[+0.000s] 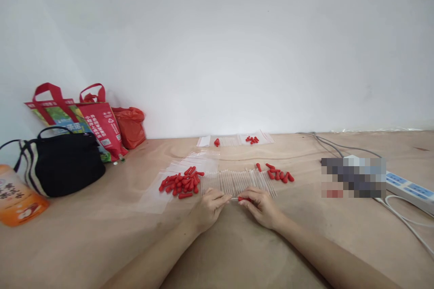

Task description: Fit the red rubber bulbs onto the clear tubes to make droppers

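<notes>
Between my hands lies a thin clear dropper tube [234,199], level and close over the table. My left hand [210,205] pinches its left part. My right hand [260,205] is closed on a red rubber bulb [243,198] at the tube's right end; the fingers hide how far the tube goes in. Just beyond my hands, a row of clear tubes [233,180] lies side by side. A heap of red bulbs [183,182] rests left of the row on clear plastic bags [152,198]. Several more red bulbs [280,174] are scattered at the right.
Near the wall lie flat clear bags [266,137] with red bulbs and tubes. At left stand a black bag [73,160], red shopping bags [101,126] and an orange container [20,201]. A power strip [410,189] with cables and a blurred patch are at right.
</notes>
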`<state>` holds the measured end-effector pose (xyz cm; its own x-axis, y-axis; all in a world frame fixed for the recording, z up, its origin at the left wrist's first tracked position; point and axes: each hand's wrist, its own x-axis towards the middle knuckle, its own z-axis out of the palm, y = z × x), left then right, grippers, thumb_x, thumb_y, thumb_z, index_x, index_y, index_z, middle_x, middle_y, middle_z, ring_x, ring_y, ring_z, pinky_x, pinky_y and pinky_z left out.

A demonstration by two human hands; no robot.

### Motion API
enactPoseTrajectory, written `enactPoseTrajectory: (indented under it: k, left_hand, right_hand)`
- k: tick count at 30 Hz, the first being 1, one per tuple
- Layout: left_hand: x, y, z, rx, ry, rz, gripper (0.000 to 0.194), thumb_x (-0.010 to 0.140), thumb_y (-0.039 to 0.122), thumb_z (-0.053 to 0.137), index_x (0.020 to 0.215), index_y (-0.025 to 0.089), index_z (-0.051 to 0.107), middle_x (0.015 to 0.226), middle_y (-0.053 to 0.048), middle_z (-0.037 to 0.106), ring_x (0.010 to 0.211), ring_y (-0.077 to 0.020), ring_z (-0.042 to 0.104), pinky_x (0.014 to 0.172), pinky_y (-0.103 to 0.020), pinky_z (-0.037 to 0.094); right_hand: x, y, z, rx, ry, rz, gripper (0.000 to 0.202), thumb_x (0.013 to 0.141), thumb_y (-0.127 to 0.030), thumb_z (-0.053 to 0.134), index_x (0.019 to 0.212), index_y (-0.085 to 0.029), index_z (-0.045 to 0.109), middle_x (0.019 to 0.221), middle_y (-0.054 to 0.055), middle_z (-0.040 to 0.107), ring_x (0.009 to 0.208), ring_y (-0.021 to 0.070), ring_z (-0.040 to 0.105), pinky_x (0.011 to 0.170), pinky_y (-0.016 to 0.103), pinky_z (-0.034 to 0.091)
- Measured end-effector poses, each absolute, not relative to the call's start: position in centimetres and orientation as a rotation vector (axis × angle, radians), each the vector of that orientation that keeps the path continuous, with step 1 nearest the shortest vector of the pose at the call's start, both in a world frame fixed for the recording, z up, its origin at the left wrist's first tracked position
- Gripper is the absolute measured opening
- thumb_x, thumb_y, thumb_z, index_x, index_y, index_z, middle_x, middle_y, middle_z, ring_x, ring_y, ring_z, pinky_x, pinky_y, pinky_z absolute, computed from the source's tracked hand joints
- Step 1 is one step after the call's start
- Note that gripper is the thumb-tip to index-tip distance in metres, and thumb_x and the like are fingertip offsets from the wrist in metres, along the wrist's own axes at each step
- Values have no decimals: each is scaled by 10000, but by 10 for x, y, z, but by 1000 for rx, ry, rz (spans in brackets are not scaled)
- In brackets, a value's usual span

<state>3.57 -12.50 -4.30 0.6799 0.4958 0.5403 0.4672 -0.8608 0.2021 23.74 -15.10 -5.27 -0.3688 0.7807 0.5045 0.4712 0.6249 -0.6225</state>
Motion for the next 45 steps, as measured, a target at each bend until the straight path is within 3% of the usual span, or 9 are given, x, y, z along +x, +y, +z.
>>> enactPoseTrajectory:
  k: [21, 29, 35, 40, 45]
  left_hand:
    - [43, -133, -44, 2908, 783, 949, 265, 866, 178, 346, 889, 167, 610, 685, -33, 616, 639, -132, 527, 637, -268, 414]
    - [40, -129, -41, 2698, 971, 995, 246, 862, 245, 391, 1011, 184, 577, 823, -40, 637, 755, -144, 576, 694, -262, 450]
    - [38, -127, -39, 2687, 1035, 937, 267, 811, 287, 476, 1051, 204, 562, 895, -48, 620, 839, -174, 559, 758, -310, 445]
    - [35, -123, -40, 2659, 1210, 895, 250, 772, 250, 519, 1011, 214, 582, 932, -53, 597, 885, -201, 535, 783, -365, 423]
    - [35, -123, -41, 2654, 1242, 854, 207, 750, 225, 536, 943, 228, 609, 923, -45, 594, 882, -202, 530, 788, -369, 406]
  right_hand:
    - [233, -153, -52, -998, -2236, 260, 170, 836, -226, 418, 864, -196, 582, 784, 26, 609, 720, 133, 536, 693, 287, 346]
    - [235, -144, -51, -951, -1756, 676, 172, 784, -313, 510, 891, -207, 594, 801, 38, 599, 760, 148, 542, 709, 285, 417]
    - [251, -123, -36, -961, -1193, 914, 318, 653, -363, 617, 916, -214, 519, 715, -14, 540, 649, 120, 514, 588, 231, 410]
    - [305, -85, -14, -1434, -1158, 673, 420, 738, -329, 444, 1128, -184, 493, 738, 11, 563, 660, 134, 531, 582, 233, 407]
    - [316, -67, -29, -1909, -1552, 372, 427, 744, -280, 419, 1149, -187, 516, 793, 41, 629, 731, 169, 569, 650, 266, 396]
